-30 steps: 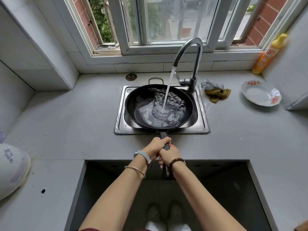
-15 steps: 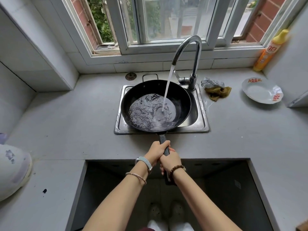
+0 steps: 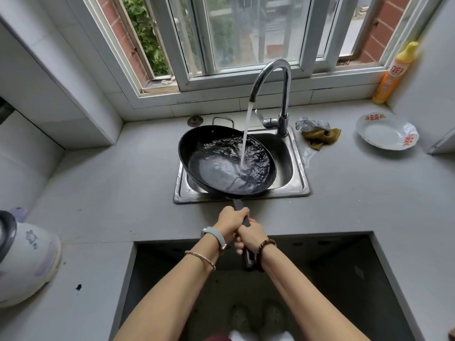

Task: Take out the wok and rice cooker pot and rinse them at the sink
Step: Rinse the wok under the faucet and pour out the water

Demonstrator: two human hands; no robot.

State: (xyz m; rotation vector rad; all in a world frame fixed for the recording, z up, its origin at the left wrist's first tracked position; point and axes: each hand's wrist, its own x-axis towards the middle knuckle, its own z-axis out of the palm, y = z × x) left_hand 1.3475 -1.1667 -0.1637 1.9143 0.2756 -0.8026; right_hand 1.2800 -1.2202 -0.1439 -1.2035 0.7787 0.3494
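Gripping wok handle: left hand fingers wrapped round it nearest bowl, right hand curled round it just behind, touching left. Beyond: wok tilted over sink, tap stream hitting pooled water. Judged heavy, rigid, load sloshing; handle slick if wet. Two-hand hold close to bowl suits.

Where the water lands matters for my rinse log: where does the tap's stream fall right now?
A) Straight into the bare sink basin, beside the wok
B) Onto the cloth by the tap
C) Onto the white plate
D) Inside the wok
D: the stream from the faucet lands inside the tilted wok, which the left hand and right hand hold by its handle over the sink.
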